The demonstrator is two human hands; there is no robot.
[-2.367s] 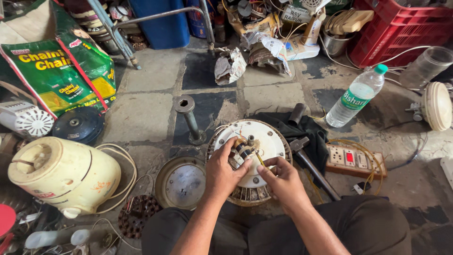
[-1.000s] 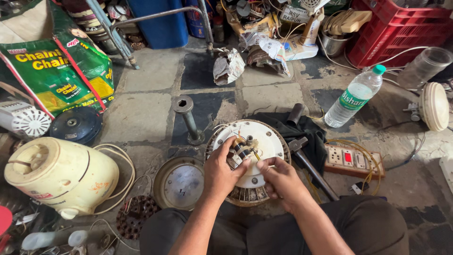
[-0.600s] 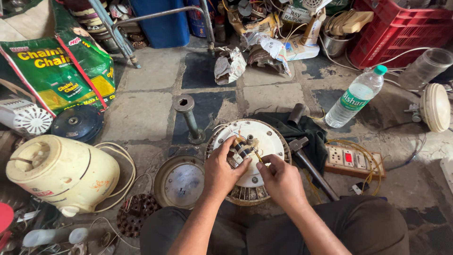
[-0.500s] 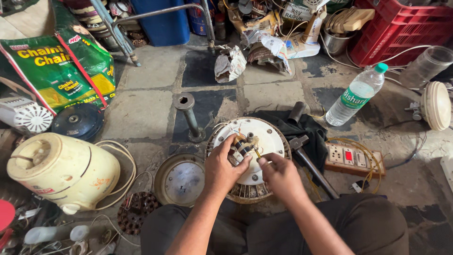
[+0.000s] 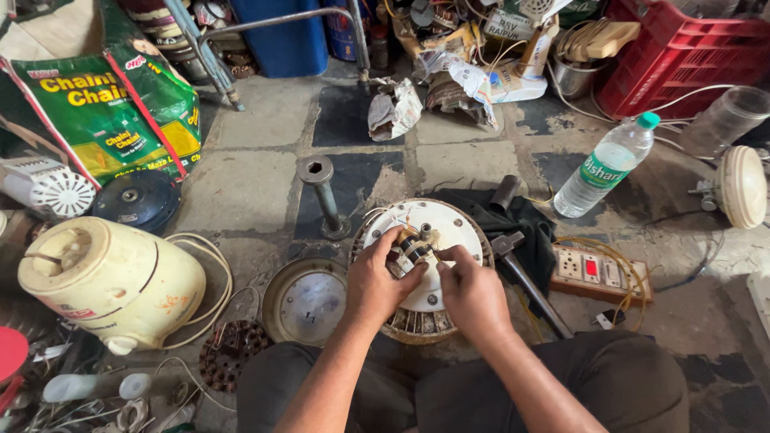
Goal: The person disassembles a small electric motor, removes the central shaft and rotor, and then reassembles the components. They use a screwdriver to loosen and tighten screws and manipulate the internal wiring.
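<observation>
Fan motor (image 5: 425,265) kept flat on floor, steadied by left hand (image 5: 377,281); wires (image 5: 409,244) pinched in right hand (image 5: 473,289) fingers.

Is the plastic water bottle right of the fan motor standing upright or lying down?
Lying down: the water bottle rests on its side on the stone floor, green cap pointing away from the person.

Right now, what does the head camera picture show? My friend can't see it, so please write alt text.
A person's left hand and right hand work at the small dark part on the hub of a round white fan motor lying on a stone floor. Around it sit a hammer, a plastic water bottle, a switch board and a cream appliance body.
</observation>
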